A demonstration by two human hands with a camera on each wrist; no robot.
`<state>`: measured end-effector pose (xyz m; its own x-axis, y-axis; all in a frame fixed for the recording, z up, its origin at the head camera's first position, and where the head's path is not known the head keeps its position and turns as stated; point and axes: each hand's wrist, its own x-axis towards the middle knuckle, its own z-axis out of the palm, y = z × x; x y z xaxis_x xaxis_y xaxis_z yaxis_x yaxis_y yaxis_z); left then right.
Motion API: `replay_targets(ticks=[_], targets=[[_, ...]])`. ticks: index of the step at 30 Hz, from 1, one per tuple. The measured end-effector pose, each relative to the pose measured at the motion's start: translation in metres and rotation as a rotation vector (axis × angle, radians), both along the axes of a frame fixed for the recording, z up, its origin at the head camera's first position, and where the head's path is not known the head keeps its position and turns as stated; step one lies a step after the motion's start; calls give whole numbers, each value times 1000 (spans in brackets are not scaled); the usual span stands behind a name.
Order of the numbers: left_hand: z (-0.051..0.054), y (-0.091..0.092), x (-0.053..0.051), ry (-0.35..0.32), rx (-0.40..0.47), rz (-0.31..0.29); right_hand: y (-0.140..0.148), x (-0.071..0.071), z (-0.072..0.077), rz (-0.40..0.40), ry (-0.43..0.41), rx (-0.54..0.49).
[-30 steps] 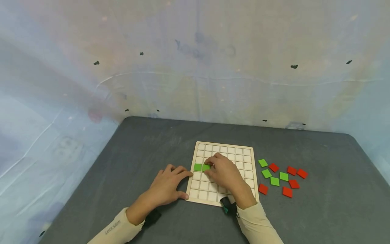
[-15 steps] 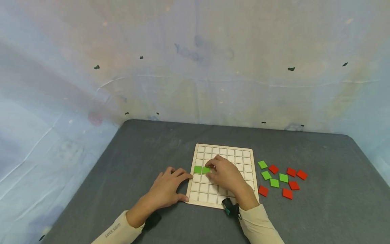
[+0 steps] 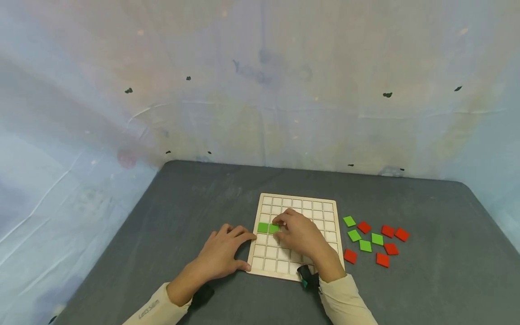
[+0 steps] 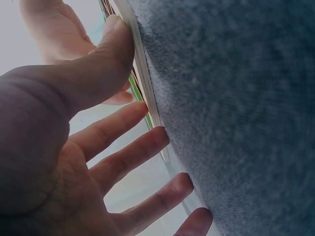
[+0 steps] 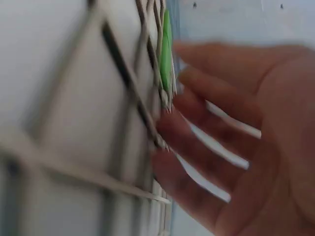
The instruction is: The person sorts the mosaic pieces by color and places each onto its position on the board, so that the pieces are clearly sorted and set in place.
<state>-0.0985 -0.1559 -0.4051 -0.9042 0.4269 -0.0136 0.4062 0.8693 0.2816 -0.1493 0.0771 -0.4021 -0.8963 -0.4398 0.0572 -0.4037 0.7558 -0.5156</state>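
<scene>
Widely splayed left grip (image 3: pixel 221 250) against board (image 3: pixel 270 263)

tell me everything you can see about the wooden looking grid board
The board is pale and looks wooden, with rounded corners, a plain rim and thin raised dividers forming square cells. It lies flat on the dark grey table. Two green tiles sit side by side in one row, starting at its left side. The left hand touches its left edge with thumb and forefinger. The right hand is over it by the tiles, hiding some cells; whether it touches the board is unclear.
</scene>
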Motion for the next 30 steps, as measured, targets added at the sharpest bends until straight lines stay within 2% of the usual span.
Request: replay_targets(ticks=[6,12,15,22,30], targets=[[1,-2,-2,-12,14,7,17,3,19,76,-16,-58],[0,-1,-3,-12,30,1,56,17,33,53,7,-28],[0,-2,0,-16,32,-1,78,27,37,34,43,26],[-6,-3,1,-17,22,0,137,39,30,-20,198,210],[-4,3,-2,-15,27,-27,226,30,14,-40,308,328]])
